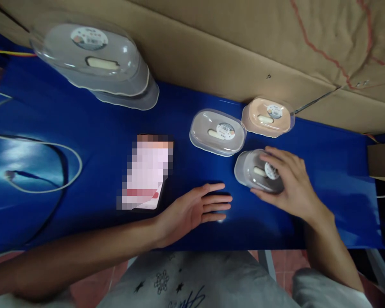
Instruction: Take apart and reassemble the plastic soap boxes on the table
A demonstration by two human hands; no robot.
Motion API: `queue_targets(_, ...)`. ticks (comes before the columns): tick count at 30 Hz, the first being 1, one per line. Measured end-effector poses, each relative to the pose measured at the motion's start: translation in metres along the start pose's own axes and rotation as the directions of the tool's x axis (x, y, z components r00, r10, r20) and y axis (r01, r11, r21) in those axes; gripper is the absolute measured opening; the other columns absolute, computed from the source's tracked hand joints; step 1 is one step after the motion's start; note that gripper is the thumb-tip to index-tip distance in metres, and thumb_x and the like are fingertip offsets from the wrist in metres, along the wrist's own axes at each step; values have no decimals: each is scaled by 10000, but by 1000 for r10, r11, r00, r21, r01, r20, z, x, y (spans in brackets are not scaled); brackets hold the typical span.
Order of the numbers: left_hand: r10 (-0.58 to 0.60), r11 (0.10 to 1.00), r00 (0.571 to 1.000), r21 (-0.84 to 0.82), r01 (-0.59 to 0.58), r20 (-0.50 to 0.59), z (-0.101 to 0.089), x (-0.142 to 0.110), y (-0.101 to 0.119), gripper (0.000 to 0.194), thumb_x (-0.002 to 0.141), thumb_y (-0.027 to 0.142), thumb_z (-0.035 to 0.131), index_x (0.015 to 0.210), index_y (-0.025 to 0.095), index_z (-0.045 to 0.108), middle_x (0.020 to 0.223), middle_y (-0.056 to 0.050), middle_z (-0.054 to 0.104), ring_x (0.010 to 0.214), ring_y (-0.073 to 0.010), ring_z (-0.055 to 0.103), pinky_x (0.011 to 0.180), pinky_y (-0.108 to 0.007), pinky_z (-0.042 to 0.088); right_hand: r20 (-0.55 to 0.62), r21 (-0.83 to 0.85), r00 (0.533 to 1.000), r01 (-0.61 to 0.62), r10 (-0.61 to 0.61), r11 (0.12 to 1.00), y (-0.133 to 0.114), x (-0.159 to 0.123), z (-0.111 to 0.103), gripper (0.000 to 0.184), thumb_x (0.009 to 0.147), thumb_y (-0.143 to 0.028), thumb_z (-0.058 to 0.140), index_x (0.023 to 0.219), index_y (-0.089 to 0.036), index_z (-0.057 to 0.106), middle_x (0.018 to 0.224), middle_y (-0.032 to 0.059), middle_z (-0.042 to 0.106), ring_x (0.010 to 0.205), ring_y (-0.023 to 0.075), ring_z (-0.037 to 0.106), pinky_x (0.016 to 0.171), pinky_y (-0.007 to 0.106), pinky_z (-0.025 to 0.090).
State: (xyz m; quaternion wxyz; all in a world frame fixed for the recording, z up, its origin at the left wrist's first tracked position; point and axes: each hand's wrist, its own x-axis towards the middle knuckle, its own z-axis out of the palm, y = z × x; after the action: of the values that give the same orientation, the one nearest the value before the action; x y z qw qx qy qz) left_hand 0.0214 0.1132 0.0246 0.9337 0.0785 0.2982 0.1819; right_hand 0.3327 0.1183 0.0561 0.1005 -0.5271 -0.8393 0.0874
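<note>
My right hand (pixel 293 186) is wrapped round the right end of a small grey oval container (pixel 249 177) with a clear lid, a pale latch and a round label. Palm turned sideways and fingers stretched apart, my left hand (pixel 199 209) is over the blue table, left of that container and holding nothing. Just behind the gripped container sits a wider light-grey container (pixel 200 132) with the same kind of lid. A peach container (pixel 256 109) stands beyond it, close to the cardboard.
Large grey containers (pixel 125 81) are stacked at the back left. A phone (pixel 144 171), its screen blurred out, lies on the blue table (pixel 93 128) near my left forearm. Cardboard boxes (pixel 192 55) line the back, and a white cable (pixel 78 167) loops at left.
</note>
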Motion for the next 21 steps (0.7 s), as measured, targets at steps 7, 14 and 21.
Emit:
queue_targets(7, -73, 997, 997, -16, 73, -11, 1, 2, -5, 696, 1007, 749, 518, 1478, 243, 602, 1493, -113, 667, 1414, -322, 569, 1135, -455, 425, 55, 183, 966, 241, -254, 953, -74, -2, 11, 719, 938, -599, 753, 1502, -218, 522, 1613, 202, 534, 1420, 382, 537, 1106, 561, 474)
queue_targets(14, -99, 994, 990, -55, 94, -104, 3, -2, -2, 585, 1008, 687, 583, 1423, 283, 669, 1375, -73, 733, 1293, -273, 632, 1012, -360, 468, -62, 167, 991, 127, -118, 978, -16, 7, 8, 947, 874, -715, 746, 1641, -276, 408, 1637, 195, 512, 1485, 403, 523, 1169, 574, 448)
queue_targets(21, -95, 995, 990, -43, 91, -100, 1, -3, -3, 561, 1024, 664, 567, 1386, 259, 705, 1289, -78, 766, 1258, -277, 644, 1026, -365, 472, -63, -61, 997, 36, -40, 997, 35, 14, 31, 866, 925, -648, 739, 1655, -348, 383, 1659, 165, 500, 1485, 420, 529, 1156, 622, 446)
